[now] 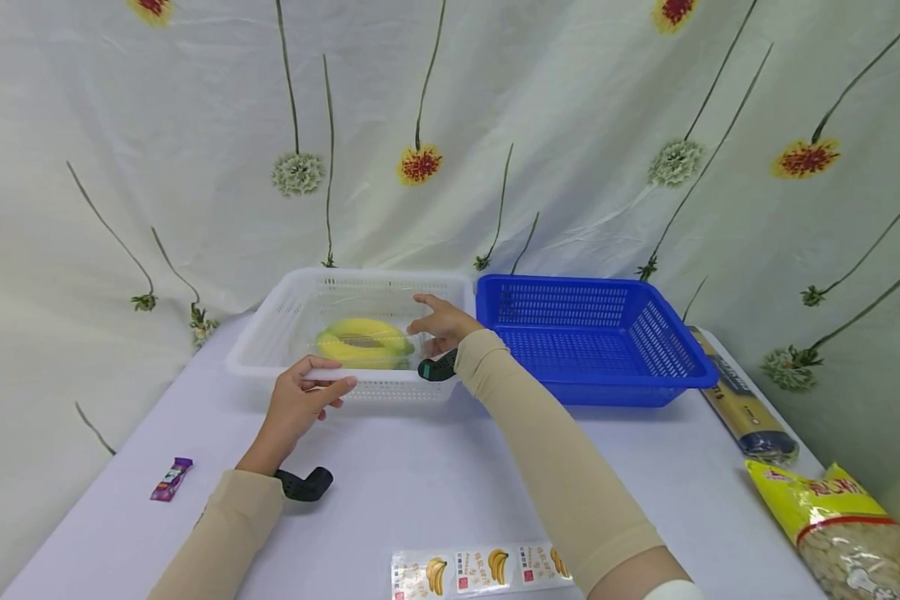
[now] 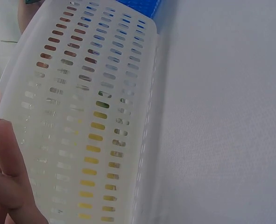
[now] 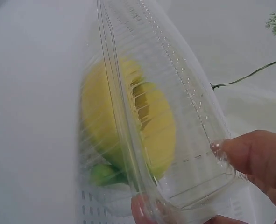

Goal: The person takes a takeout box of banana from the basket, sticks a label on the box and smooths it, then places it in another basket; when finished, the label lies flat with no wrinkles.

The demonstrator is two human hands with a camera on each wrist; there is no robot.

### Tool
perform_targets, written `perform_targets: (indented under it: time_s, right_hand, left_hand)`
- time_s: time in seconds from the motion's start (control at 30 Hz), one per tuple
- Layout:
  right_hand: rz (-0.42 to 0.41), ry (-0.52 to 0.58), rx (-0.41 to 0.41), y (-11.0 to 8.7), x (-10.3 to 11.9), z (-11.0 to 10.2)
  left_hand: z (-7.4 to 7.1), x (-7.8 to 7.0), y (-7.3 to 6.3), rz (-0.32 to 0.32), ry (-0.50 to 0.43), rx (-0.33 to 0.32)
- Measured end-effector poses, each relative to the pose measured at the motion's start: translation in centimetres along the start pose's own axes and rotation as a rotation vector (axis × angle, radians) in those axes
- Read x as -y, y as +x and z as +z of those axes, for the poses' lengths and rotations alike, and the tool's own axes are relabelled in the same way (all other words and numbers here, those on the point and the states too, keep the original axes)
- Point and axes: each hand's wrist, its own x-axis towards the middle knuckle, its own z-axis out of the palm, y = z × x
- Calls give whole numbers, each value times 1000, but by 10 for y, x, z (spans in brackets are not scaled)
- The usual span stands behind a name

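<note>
A white perforated basket (image 1: 266,325) holds a yellow fruit (image 1: 367,329) with green ends and a brownish middle. Over the fruit a clear plastic container (image 3: 194,179) lies tilted, its ribbed wall and edge crossing in front of the yellow. My right hand (image 1: 446,325) grips one end of the container, with thumb and fingertips on opposite sides of it in the right wrist view. My left hand (image 1: 296,404) is at the basket's front rim, its fingers extended over the rim and its thumb in front.
A blue basket (image 1: 585,390) stands right of the white one. A small purple wrapper (image 1: 172,479) lies at left, and banana stickers (image 1: 483,571) lie at the near edge. A long package (image 1: 750,408) and a yellow bag (image 1: 847,533) line the right side.
</note>
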Motion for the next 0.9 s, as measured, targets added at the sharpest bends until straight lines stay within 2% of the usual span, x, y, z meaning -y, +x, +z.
perform_targets:
  time_s: [0.23, 0.47, 0.9]
  right_hand:
    - [-48, -56, -16, -2, 2, -1]
    - [-49, -75, -35, -8, 9, -6]
    - [-75, -79, -74, -20, 20, -29]
  left_hand:
    - [0, 0, 0, 5, 0, 0]
    - [0, -1, 0, 3, 5, 2]
    - [0, 4, 0, 31, -29, 18]
